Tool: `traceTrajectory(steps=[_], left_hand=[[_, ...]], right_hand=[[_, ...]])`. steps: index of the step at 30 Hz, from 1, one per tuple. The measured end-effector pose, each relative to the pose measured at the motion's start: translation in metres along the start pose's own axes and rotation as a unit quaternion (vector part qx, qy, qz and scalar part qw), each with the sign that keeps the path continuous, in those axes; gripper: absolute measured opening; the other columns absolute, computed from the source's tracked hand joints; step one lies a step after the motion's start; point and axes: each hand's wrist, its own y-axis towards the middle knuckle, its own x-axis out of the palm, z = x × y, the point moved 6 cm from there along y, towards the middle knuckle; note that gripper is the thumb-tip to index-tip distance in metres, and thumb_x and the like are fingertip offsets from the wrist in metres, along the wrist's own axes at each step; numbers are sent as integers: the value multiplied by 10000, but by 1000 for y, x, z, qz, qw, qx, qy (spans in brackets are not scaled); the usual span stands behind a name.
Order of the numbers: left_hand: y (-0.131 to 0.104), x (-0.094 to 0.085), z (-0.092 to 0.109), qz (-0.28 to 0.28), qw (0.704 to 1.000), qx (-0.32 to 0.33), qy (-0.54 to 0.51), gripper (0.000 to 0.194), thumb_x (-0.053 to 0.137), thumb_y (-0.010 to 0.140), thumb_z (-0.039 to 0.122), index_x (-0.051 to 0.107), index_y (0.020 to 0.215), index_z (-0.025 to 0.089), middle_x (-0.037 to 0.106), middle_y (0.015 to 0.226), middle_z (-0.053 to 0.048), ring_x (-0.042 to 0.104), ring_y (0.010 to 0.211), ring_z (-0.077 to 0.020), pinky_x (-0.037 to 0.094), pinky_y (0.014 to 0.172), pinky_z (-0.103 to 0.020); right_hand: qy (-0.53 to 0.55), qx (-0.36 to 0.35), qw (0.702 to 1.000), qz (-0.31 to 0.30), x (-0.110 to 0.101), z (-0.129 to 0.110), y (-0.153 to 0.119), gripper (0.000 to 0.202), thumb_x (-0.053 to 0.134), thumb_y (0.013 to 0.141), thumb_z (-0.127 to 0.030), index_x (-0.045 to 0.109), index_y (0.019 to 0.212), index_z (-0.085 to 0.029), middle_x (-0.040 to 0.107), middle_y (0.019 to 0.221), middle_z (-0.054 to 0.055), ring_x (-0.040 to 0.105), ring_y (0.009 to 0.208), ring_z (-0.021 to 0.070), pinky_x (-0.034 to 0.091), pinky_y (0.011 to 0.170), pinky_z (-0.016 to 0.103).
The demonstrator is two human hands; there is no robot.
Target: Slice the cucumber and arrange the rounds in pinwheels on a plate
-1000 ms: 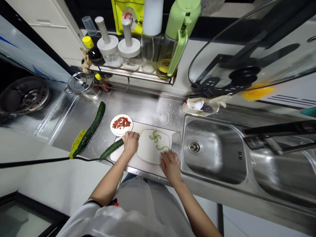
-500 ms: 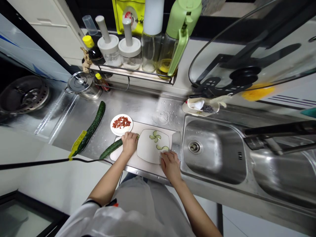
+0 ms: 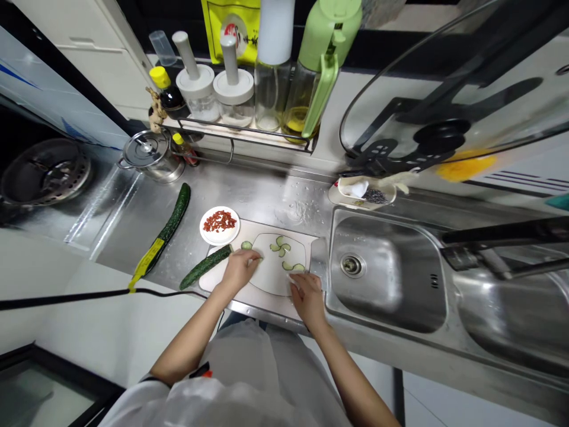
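My left hand (image 3: 242, 268) is over the left edge of a white plate (image 3: 271, 281), its thumb and fingertips pinched on a small cucumber slice (image 3: 261, 258). My right hand (image 3: 308, 299) is at the plate's right edge with thumb and fingers apart, close to a curved row of cucumber slices (image 3: 293, 267). Farther back on the plate, several slices form a pinwheel (image 3: 280, 245). The plate rests on a pale cutting board (image 3: 273, 307). A cut cucumber (image 3: 205, 267) lies left of my left hand, and a loose round slice (image 3: 246, 245) sits beside the plate.
A white dish (image 3: 217, 240) of chopped red pieces stands behind the cut cucumber. Farther left lies a whole cucumber (image 3: 171, 222) with a yellow tag. A flat metallic piece (image 3: 318, 258) borders the sink (image 3: 386, 279). A lidded pot (image 3: 153, 157) and a condiment rack (image 3: 249, 131) stand behind.
My left hand has moved right from the cut cucumber to over the plate, with a slice in its fingertips. A loose slice is now uncovered. My right hand's fingers have lifted and spread slightly.
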Motion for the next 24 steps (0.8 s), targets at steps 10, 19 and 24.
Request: traceTrajectory(steps=[10, 19, 24], left_hand=[[-7, 64, 25, -168, 969, -53, -172, 152, 665, 728, 261, 666, 866, 199, 666, 749, 19, 601, 717, -122, 439, 665, -217], [-5, 81, 20, -211, 946, -103, -224, 244, 703, 670, 263, 632, 890, 186, 662, 684, 31, 585, 622, -115, 408, 573, -207], [-2, 81, 25, -236, 941, -102, -220, 229, 667, 702, 293, 630, 901, 184, 665, 674, 26, 583, 617, -118, 407, 574, -210]], right_hand=[[135, 108, 983, -63, 2, 2, 4, 173, 508, 837, -224, 677, 873, -212, 675, 817, 48, 587, 821, 191, 461, 756, 328], [295, 263, 912, -109, 10, 20, -9, 260, 537, 791, -350, 678, 948, -199, 690, 936, 67, 616, 818, 184, 453, 666, 280], [288, 273, 911, -117, 8, 19, -4, 257, 590, 771, -409, 685, 875, -194, 679, 819, 47, 583, 726, 163, 418, 609, 257]])
